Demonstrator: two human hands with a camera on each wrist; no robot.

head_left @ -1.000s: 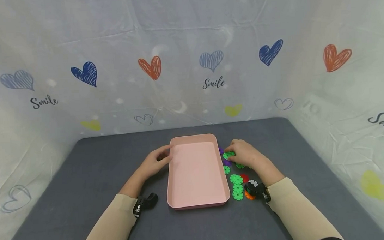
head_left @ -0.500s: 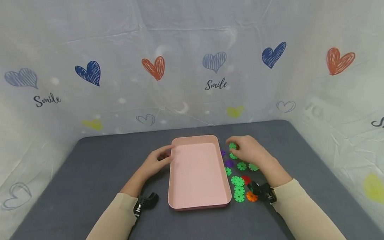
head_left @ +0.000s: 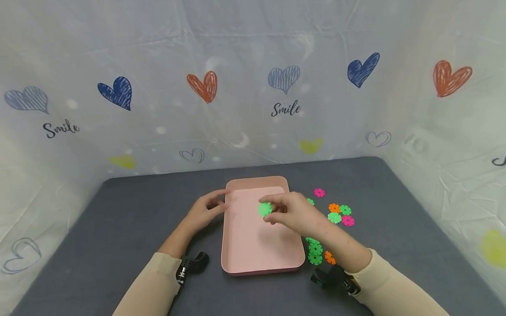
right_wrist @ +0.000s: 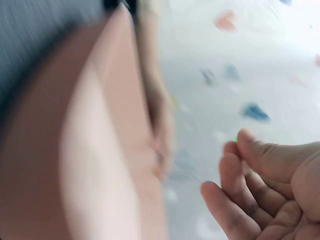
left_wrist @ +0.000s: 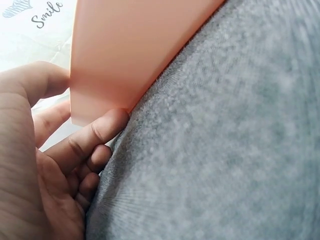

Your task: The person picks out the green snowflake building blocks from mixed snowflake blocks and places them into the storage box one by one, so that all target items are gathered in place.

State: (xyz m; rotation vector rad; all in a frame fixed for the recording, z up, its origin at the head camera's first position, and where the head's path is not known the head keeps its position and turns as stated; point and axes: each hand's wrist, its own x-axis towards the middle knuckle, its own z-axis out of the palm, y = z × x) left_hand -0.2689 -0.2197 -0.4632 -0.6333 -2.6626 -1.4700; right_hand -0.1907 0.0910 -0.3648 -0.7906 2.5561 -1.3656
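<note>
Over the pink tray [head_left: 248,251], my right hand [head_left: 294,213] pinches a green interlocking disc [head_left: 265,209], notched round its edge, between thumb and fingertips. Only a sliver of this green disc [right_wrist: 236,138] shows at the fingertips in the right wrist view; the tray [right_wrist: 75,100] is blurred there. My left hand [head_left: 205,211] rests on the tray's left side, its fingers loosely bent. In the left wrist view, fingertips of the left hand [left_wrist: 60,130] touch the tray's wall [left_wrist: 120,55], one at its edge and another low by the grey cloth.
Right of the tray, several green discs [head_left: 314,249] lie in an overlapping row beside an orange disc [head_left: 329,257]. Orange, green and pink discs [head_left: 347,220] cluster farther back, with one pink disc [head_left: 319,192] behind them. A white printed curtain [head_left: 240,47] encloses the grey table [head_left: 154,203].
My right hand has moved left from the scattered discs to above the tray, carrying a green disc. Several discs it covered are now visible. The left hand keeps its place at the tray.
</note>
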